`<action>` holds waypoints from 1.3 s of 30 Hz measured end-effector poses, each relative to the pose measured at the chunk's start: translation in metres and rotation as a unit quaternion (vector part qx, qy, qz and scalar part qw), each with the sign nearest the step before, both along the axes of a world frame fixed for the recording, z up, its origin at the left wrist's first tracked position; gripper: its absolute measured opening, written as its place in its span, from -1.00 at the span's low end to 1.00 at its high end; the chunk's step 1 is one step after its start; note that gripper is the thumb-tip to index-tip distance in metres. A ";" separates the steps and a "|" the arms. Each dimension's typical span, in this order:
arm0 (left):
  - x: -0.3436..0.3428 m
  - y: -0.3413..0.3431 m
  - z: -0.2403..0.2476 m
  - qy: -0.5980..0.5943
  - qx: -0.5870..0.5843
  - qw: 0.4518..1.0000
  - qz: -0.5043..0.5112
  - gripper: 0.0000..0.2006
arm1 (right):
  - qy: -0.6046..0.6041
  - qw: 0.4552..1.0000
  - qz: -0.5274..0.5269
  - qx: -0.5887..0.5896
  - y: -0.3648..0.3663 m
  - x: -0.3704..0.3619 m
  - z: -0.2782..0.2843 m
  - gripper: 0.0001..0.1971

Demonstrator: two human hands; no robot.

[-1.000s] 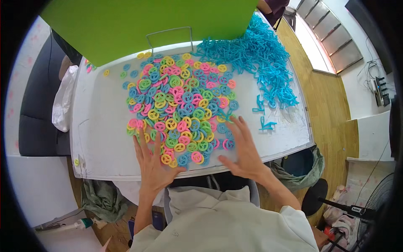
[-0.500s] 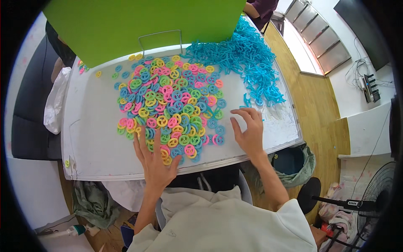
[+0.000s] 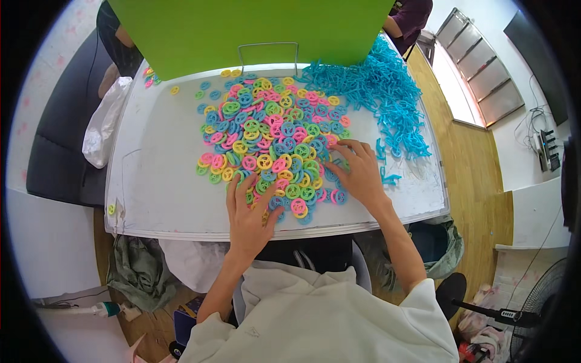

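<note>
A broad heap of small spoked plastic wheels [image 3: 264, 161] in pink, yellow, green and blue covers the middle of the white table. At its near left edge, my left hand [image 3: 249, 213] rests with fingers spread over several wheels, holding none that I can see. My right hand [image 3: 361, 176] reaches over the heap's right edge, thumb and forefinger apart, fingertips at the wheels there. Some wheels under both hands are hidden. A few loose light-blue plastic pieces [image 3: 389, 177] lie just right of my right hand, near a large pile of the same pieces [image 3: 396, 100].
A tall green panel [image 3: 254, 27] with a wire handle [image 3: 268, 44] stands across the table's far side. Another person's arm and dark sleeve [image 3: 407, 23] show behind it at right. Below the table's right front edge hangs a lined bin [image 3: 428, 242]; a fan [image 3: 541, 308] stands at lower right.
My right hand has moved left onto the edge of the wheel heap. My left hand stays on the near left wheels. The whole view has shifted, with the table appearing further right and higher.
</note>
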State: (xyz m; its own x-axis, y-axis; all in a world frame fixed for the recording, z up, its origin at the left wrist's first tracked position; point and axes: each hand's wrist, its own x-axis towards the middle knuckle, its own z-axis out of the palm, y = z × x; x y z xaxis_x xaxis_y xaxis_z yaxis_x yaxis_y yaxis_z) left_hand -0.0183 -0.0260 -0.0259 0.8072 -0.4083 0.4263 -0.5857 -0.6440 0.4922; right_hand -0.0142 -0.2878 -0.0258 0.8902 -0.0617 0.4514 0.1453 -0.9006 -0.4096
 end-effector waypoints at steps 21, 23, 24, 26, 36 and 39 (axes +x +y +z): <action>0.025 -0.039 0.001 0.012 0.027 0.998 -0.053 -0.70 | 0.029 0.921 -0.009 0.387 -0.015 0.017 0.016 -0.80; 0.030 -0.040 0.001 -0.001 -0.011 0.998 -0.063 -0.73 | 0.044 0.908 0.014 0.416 -0.008 0.023 0.026 -0.77; 0.033 -0.040 0.002 0.011 -0.083 0.994 -0.068 -0.75 | 0.064 0.893 0.030 0.445 -0.004 0.027 0.030 -0.74; 0.042 -0.043 0.009 0.063 -0.209 0.974 -0.062 -0.77 | 0.053 0.878 0.071 0.470 0.002 0.039 0.032 -0.72; 0.135 -0.066 0.054 0.402 -0.414 0.809 -0.115 -0.71 | 0.138 0.755 0.175 0.616 0.019 0.084 0.044 -0.75; 0.132 -0.069 0.050 0.467 -0.491 0.727 -0.109 -0.71 | 0.132 0.785 0.197 0.571 0.016 0.086 0.034 -0.76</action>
State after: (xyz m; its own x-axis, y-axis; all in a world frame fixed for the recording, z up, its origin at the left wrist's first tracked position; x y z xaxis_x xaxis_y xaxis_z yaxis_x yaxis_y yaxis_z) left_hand 0.1136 -0.0953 0.0242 0.8933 -0.4395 -0.0943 0.2646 0.3444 0.9008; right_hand 0.0720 -0.2716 0.0078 0.9952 0.0123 0.0975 0.0940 0.1711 -0.9808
